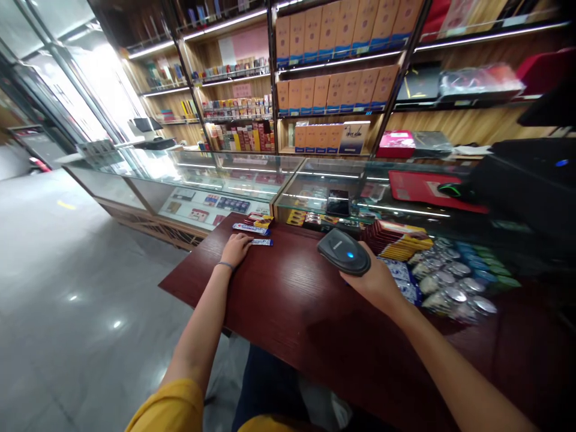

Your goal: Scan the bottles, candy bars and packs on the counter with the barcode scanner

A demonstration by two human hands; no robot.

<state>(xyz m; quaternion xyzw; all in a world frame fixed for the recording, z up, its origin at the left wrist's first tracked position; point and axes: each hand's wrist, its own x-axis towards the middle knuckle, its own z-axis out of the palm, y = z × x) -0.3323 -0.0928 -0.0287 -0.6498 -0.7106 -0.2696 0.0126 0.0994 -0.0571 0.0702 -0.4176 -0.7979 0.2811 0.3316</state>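
My right hand (375,282) is wrapped round the handle of a black barcode scanner (342,251), held above the table with a blue light lit on its top. At the far left of the dark red table, my left hand (237,248) has its fingers closed on the end of a slim blue-and-white packet (262,242). Just beyond it lies a similar blue-and-white packet (249,228), beside a few red-and-yellow packets (261,220). The tips of my left fingers are small and partly hidden.
Right of the scanner stand rows of red-and-yellow packets (398,240), blue-and-white bags (398,273) and silver-lidded containers (450,279). Behind the table runs a glass display counter (216,174) bearing a phone (338,203) and a red mat (418,189). Boxes fill the wall shelves.
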